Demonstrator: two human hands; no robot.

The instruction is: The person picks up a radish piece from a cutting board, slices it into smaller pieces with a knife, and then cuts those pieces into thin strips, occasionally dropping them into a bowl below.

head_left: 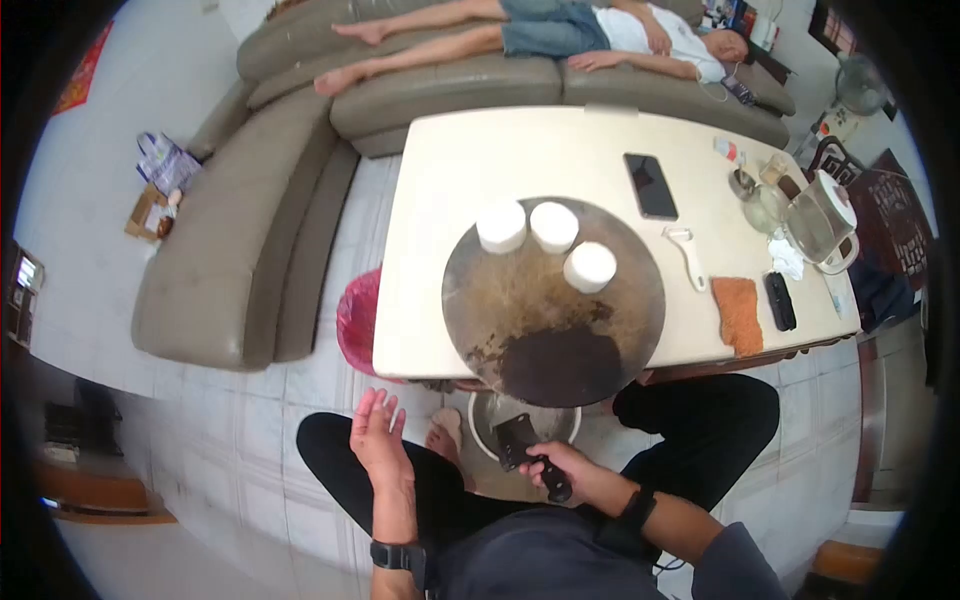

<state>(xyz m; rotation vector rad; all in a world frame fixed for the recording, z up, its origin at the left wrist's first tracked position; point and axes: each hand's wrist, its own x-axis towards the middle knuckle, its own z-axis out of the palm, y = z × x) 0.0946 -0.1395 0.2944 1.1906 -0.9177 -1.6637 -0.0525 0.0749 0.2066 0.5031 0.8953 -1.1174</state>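
My right hand [562, 468] is wrapped round the dark handle of a cleaver [516, 441], held in front of my lap above a white-rimmed basin [576, 430]. My left hand [380, 437] is raised over my left thigh, palm up with fingers apart and nothing in it. On the table edge lies a round cutting board [530, 285], wet and dark on the near side. Three thick white cylindrical chunks, like cut white radish, stand toward its far half: a left chunk [501, 227], a middle chunk [554, 227] and a right chunk [590, 267].
On the cream table [480, 140] lie a phone [651, 186], a white peeler [686, 256], an orange cloth [737, 315] and a black case [780, 301]. A glass pitcher [818, 222] stands right. A pink-lined bin [357, 325] is at left. A person [555, 35] lies on the sofa [230, 230].
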